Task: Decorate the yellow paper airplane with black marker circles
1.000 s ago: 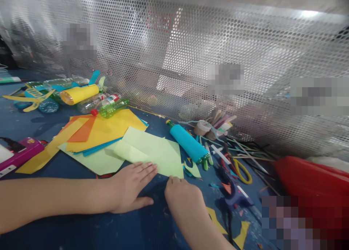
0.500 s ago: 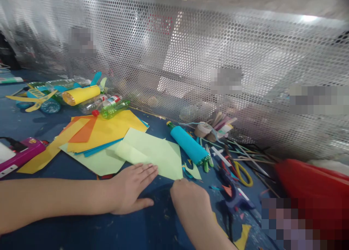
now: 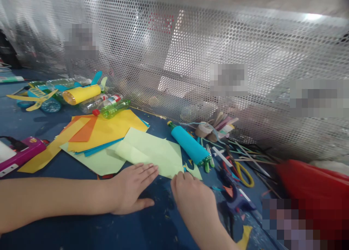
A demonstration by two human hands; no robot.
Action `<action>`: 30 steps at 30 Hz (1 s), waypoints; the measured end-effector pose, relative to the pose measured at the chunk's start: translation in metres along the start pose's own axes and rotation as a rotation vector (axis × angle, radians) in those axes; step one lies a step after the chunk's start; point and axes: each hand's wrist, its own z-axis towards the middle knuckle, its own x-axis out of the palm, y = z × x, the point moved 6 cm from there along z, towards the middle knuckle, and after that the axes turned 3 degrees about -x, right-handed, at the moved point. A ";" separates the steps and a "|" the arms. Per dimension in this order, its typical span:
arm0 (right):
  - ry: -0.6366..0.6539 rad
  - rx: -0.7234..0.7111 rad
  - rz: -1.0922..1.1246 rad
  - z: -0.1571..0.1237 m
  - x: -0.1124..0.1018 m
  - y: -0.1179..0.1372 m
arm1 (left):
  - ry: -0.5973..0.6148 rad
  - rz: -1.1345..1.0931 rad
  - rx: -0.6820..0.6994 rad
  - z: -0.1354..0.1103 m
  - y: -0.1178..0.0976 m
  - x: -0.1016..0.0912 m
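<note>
A pale green sheet of paper [image 3: 163, 152] lies on the blue table, its left part curled or folded over. My left hand [image 3: 136, 186] rests flat at the paper's near edge, with fingers stretched out and the thumb apart. At the sheet's near right corner, my right hand [image 3: 192, 195] is closed with its knuckles up. Its fingertips are hidden, so whether they pinch anything does not show. Just beyond the right hand is a bottle wrapped in blue paper [image 3: 189, 142], lying on its side beside green paper scraps [image 3: 195, 171].
Left of the sheet are stacked coloured papers [image 3: 109, 128] and a purple power strip [image 3: 29, 152]. Plastic bottles [image 3: 116, 109] lie behind. To the right are yellow-handled scissors [image 3: 244, 175], a dark blue glue gun [image 3: 237, 199] and a red bag [image 3: 313, 192]. A perforated metal screen [image 3: 131, 43] stands at the back.
My right hand has shifted slightly up and right along the paper's corner, still closed. The left hand and the sheet stay practically where they were.
</note>
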 end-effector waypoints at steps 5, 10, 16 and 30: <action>-0.108 -0.153 -0.001 -0.002 0.016 0.019 | 0.026 -0.017 -0.011 0.001 -0.002 -0.002; -0.029 -0.152 0.023 -0.004 0.025 0.018 | 0.068 -0.010 -0.104 -0.002 -0.002 -0.001; 0.043 -0.109 0.052 -0.004 0.026 0.018 | 0.065 -0.005 -0.225 -0.009 0.003 0.004; 0.051 -0.123 0.049 -0.004 0.040 0.016 | 0.020 0.112 -0.463 -0.017 0.016 0.004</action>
